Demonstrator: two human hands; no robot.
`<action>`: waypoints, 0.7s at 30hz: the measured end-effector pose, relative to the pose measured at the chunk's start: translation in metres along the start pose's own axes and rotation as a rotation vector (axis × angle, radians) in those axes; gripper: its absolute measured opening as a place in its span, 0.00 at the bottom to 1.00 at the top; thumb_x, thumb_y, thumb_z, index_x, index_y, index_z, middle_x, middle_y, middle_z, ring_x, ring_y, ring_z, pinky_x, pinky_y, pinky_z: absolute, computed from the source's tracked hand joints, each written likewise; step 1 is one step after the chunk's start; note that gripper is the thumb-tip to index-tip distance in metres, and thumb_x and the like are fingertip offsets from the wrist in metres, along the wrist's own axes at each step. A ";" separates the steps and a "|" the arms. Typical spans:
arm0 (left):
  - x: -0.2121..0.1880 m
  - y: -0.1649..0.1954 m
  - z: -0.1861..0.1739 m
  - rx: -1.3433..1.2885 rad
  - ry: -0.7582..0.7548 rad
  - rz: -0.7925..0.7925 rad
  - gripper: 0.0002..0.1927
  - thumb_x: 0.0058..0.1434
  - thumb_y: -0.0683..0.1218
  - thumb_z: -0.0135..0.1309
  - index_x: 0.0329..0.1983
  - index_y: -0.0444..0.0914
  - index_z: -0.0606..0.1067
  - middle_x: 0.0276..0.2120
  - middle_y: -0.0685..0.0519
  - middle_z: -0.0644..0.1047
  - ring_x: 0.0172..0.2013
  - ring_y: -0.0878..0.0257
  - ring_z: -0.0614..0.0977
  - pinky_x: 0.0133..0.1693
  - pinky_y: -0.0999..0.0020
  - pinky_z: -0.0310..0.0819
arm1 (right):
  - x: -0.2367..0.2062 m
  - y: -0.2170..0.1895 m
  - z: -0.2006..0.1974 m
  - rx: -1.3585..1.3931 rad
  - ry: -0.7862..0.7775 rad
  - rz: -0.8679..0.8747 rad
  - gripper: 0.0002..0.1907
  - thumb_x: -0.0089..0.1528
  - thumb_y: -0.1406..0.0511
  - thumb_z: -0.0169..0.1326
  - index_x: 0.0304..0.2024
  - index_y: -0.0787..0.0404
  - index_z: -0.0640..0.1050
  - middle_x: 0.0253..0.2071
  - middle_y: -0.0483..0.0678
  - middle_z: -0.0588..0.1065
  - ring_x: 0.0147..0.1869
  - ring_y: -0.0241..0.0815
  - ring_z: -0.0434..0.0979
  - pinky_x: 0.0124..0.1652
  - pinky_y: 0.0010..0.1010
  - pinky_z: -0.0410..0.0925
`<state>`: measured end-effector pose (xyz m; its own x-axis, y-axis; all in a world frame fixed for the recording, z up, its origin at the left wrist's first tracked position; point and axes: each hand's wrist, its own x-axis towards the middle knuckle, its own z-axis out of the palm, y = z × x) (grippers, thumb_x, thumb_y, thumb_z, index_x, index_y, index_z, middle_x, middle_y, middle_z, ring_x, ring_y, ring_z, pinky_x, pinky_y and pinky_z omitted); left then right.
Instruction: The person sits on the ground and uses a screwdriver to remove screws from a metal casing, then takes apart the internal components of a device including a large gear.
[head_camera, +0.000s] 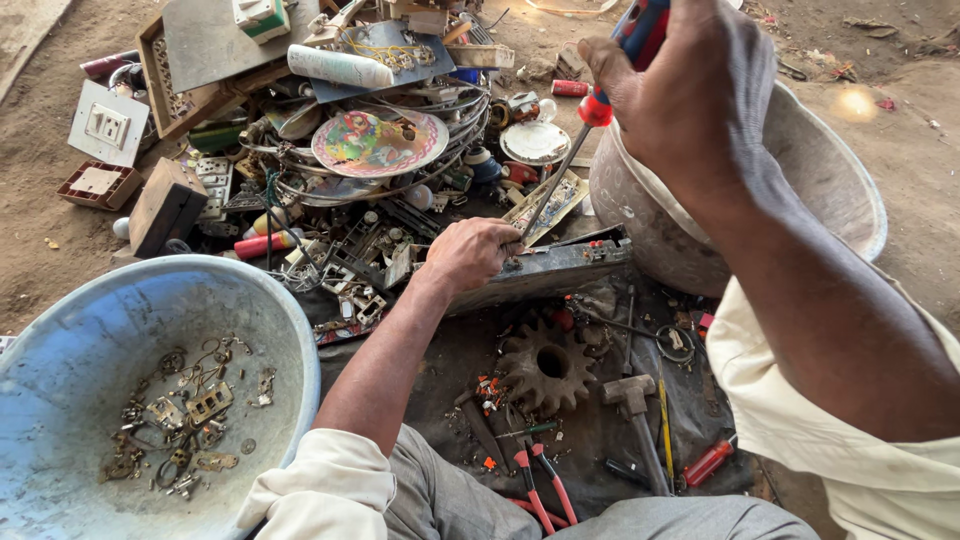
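My right hand (680, 95) grips a screwdriver (565, 165) with a red and blue handle, shaft angled down and to the left. Its tip meets a long grey metal casing (560, 265) lying on a dark cloth. My left hand (470, 252) is closed over the left end of that casing, right by the screwdriver tip. Both sleeves are cream-coloured and rolled up.
A pale blue basin (280, 330) at lower left holds several small brass parts. A grey basin (840, 190) stands at right behind my arm. A scrap heap (370, 150) of switches, discs and wires fills the back. A rusty gear (545, 365), hammer (635, 410) and red pliers (540, 485) lie near my knees.
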<state>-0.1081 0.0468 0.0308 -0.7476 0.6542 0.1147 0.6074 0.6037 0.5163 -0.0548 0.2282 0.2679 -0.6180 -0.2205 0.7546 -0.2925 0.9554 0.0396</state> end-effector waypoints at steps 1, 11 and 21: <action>0.001 0.000 0.000 0.026 -0.005 -0.002 0.16 0.64 0.48 0.53 0.54 0.50 0.81 0.46 0.56 0.83 0.45 0.53 0.84 0.46 0.54 0.78 | 0.002 0.001 0.002 -0.039 0.019 -0.033 0.25 0.63 0.58 0.72 0.49 0.65 0.73 0.33 0.52 0.78 0.33 0.51 0.80 0.33 0.46 0.69; -0.003 0.008 -0.009 -0.023 -0.026 -0.001 0.11 0.65 0.53 0.54 0.42 0.43 0.80 0.40 0.51 0.83 0.41 0.49 0.83 0.42 0.49 0.76 | 0.004 0.005 0.018 0.021 -0.017 -0.022 0.23 0.68 0.58 0.70 0.50 0.66 0.72 0.35 0.53 0.78 0.34 0.53 0.81 0.36 0.47 0.71; -0.004 0.011 -0.003 -0.046 -0.001 0.007 0.10 0.62 0.48 0.53 0.44 0.44 0.81 0.42 0.51 0.82 0.41 0.48 0.83 0.42 0.50 0.77 | -0.005 0.067 0.021 0.323 -0.259 0.202 0.22 0.68 0.60 0.66 0.54 0.64 0.70 0.43 0.51 0.75 0.46 0.47 0.79 0.45 0.41 0.74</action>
<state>-0.0994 0.0496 0.0392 -0.7433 0.6586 0.1172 0.5995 0.5779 0.5538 -0.0865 0.2891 0.2531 -0.8359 -0.1167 0.5363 -0.3342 0.8834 -0.3286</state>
